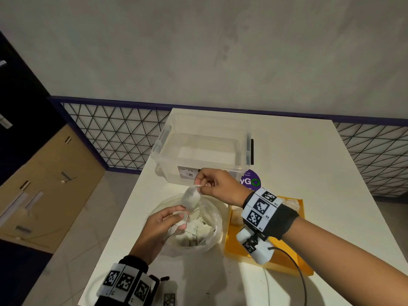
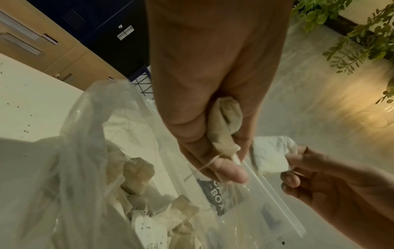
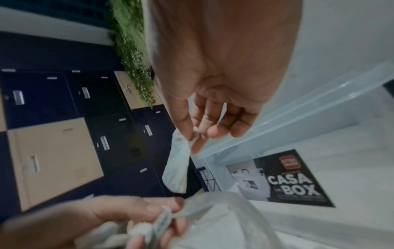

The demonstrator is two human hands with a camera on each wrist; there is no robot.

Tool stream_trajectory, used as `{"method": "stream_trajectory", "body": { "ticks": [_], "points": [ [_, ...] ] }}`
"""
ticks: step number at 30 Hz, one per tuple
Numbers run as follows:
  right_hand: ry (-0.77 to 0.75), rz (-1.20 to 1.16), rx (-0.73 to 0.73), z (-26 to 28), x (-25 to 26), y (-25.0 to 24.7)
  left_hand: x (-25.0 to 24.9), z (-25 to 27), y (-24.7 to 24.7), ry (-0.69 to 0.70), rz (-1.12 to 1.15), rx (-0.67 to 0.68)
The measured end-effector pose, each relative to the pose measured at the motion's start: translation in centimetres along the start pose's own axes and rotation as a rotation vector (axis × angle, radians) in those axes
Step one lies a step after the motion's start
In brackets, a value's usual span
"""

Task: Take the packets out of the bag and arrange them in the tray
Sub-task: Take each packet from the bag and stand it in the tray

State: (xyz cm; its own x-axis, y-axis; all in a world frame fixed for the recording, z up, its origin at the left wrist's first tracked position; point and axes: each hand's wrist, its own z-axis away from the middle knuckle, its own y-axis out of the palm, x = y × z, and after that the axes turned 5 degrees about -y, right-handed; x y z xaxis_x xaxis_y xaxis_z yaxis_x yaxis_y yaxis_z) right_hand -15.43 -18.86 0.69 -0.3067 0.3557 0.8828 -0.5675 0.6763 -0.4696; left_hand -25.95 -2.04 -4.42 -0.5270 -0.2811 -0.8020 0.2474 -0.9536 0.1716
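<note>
Right hand (image 1: 217,186) pinching one packet (image 1: 191,198) by its corner above the bag (image 1: 212,219); left hand (image 1: 164,226) gripping another packet (image 2: 224,124) at the bag's mouth. Tray (image 1: 293,265) right. Risk: thin pinch slipping, strings tangling, dragging extra packets out.

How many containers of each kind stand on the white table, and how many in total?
Clear plastic storage box: 1
Clear plastic bag of packets: 1
Yellow tray: 1
Total: 3
</note>
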Motion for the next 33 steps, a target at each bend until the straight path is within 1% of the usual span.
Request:
{"method": "stream_trajectory", "body": {
  "ticks": [5, 8, 11, 17, 22, 25, 28, 31, 33],
  "points": [
    [-0.012, 0.133, 0.089, 0.7, -0.2, -0.1, 0.0, -0.2, 0.3, -0.005, -0.008, -0.009],
    [0.010, 0.211, 0.089, 1.0, -0.5, -0.2, 0.1, -0.4, 0.9, -0.013, -0.002, -0.011],
    [0.000, 0.267, 0.093, 1.3, -0.8, -0.4, 0.1, -0.3, 1.4, -0.004, 0.005, -0.004],
    [0.044, 0.146, 0.091, 2.4, -0.9, -1.9, -0.1, -0.4, 2.0, 0.004, 0.049, 0.031],
    [0.096, 0.039, 0.002, 4.0, -1.1, -4.2, -0.3, 0.0, 3.1, 0.041, -0.021, 0.123],
    [0.122, 0.005, -0.058, 5.7, -1.9, -5.9, -0.3, 0.2, 3.9, 0.063, -0.054, 0.144],
    [0.196, 0.135, -0.110, 7.8, -3.1, -7.8, -0.4, 0.2, 4.6, 0.056, -0.074, 0.145],
    [0.279, 0.443, -0.103, 10.1, -4.9, -9.4, -0.5, 0.2, 5.3, 0.057, -0.051, 0.159],
    [0.360, 0.598, -0.087, 11.4, -5.9, -9.8, -0.5, 0.3, 5.7, 0.063, -0.060, 0.165]
  ]
}}
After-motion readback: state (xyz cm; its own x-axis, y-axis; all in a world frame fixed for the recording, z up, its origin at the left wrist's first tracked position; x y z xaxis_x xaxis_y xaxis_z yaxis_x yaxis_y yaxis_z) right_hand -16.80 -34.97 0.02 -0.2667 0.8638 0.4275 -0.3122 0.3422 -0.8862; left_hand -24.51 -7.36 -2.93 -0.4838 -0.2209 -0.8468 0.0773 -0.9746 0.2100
